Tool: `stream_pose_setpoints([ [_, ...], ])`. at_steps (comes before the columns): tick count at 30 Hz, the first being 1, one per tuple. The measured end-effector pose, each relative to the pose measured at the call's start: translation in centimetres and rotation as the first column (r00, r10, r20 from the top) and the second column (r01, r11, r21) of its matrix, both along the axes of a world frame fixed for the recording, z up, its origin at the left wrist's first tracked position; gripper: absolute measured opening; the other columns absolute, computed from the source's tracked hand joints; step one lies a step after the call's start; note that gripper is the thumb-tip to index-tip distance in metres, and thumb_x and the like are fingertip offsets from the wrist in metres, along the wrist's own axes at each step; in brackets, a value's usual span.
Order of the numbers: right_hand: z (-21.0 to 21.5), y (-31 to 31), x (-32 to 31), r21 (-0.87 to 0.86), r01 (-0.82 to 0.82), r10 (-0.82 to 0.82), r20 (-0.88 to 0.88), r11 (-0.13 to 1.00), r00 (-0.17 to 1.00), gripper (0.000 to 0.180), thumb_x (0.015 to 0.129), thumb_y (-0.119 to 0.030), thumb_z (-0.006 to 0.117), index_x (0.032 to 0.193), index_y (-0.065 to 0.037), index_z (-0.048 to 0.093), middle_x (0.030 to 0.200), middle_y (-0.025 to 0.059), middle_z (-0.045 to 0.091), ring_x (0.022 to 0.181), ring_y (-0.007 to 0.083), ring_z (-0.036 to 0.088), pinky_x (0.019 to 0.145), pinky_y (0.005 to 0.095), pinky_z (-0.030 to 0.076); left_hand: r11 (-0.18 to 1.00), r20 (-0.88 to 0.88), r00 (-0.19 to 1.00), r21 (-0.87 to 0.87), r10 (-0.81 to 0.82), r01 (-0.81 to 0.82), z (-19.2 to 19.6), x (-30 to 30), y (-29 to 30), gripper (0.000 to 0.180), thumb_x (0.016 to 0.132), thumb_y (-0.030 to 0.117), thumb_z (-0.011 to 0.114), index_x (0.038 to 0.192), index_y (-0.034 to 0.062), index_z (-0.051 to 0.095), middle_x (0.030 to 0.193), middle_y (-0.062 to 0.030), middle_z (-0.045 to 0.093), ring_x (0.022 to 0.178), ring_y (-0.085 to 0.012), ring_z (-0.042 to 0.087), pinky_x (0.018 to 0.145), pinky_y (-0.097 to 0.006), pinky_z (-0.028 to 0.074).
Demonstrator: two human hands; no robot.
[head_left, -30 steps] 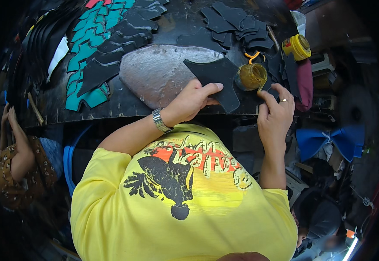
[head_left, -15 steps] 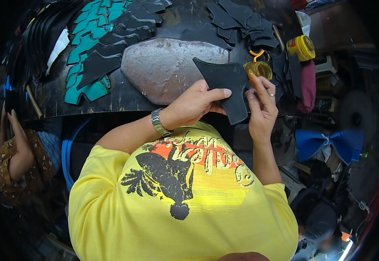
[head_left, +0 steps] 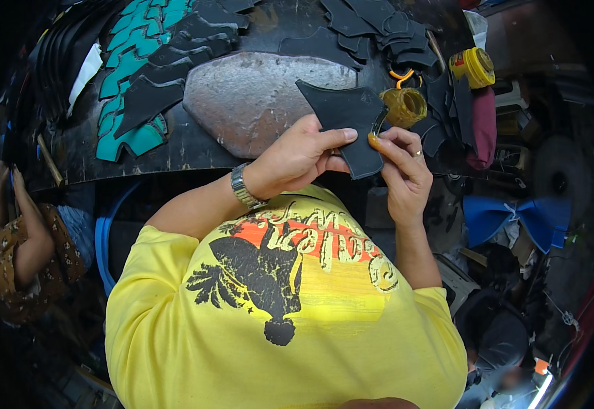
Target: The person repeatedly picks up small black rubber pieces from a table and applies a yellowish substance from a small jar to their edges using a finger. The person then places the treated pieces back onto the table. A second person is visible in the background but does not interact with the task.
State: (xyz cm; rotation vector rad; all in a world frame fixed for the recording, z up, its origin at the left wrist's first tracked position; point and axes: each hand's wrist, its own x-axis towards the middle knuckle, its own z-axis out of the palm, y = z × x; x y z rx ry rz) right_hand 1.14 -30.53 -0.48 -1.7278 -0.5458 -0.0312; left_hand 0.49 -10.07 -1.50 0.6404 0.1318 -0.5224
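Observation:
A black, curved cut-out piece [head_left: 341,112], looking like leather or a similar sheet, is gripped in my left hand [head_left: 305,151], the thumb flat on top and the fingers beneath. My right hand [head_left: 407,170] has amber, glue-like stuff on its index fingertip, which touches the piece's right edge. A wet, shiny strip runs along that edge. The right thumb stays apart from the index finger, and nothing shows between them. Just beyond this hand lies an open jar [head_left: 406,108] smeared with the same amber stuff.
A stone slab [head_left: 242,102] lies on the dark table [head_left: 174,160]. Left of it are overlapping teal pieces [head_left: 140,140] and black pieces [head_left: 150,102]; more black pieces [head_left: 355,20] lie at the back right. A yellow container [head_left: 473,68] stands at the right edge. Another person's arm [head_left: 33,238] shows far left.
My right index finger has come from beside the jar down onto the piece's edge. A shiny wet strip now shows there. The left hand still holds the piece, shifted slightly away from me.

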Motion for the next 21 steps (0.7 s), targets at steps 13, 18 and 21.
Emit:
stream_pose_setpoints([
  [13,0.5,-0.6,-0.4,-0.080,0.204,-0.176,0.268,0.976,0.947,0.039,0.075,0.014,0.067,0.106,-0.008,0.076,0.117,0.0107,0.058,0.090,0.0187,0.059,0.080,0.0289,0.050,0.991,0.042,0.992,0.055,0.117,-0.119,-0.2,0.8,0.2,0.018,0.096,0.005,0.062,0.114,0.0002,0.063,0.103,-0.0064,0.071,0.088,-0.0136,0.071,0.074,-0.027,0.062],
  [18,0.3,-0.4,-0.4,-0.340,0.300,-0.074,0.544,0.891,0.836,0.048,0.070,0.012,0.069,0.110,-0.013,0.077,0.112,0.0099,0.061,0.086,0.0228,0.058,0.077,0.0319,0.049,0.989,0.035,0.990,0.047,0.137,-0.138,-0.4,0.8,0.5,0.019,0.095,0.004,0.063,0.113,0.0006,0.063,0.104,-0.0065,0.070,0.089,-0.0135,0.070,0.075,-0.027,0.062],
  [21,0.1,-0.4,-0.3,-0.375,0.310,-0.001,0.635,0.874,0.772,0.049,0.068,0.011,0.070,0.110,-0.015,0.077,0.108,0.0090,0.062,0.084,0.0235,0.057,0.073,0.0346,0.047,0.988,0.040,0.989,0.055,0.139,-0.141,-0.8,0.9,0.4,0.019,0.095,0.004,0.063,0.114,0.0004,0.063,0.104,-0.0064,0.070,0.090,-0.0133,0.070,0.075,-0.027,0.062],
])
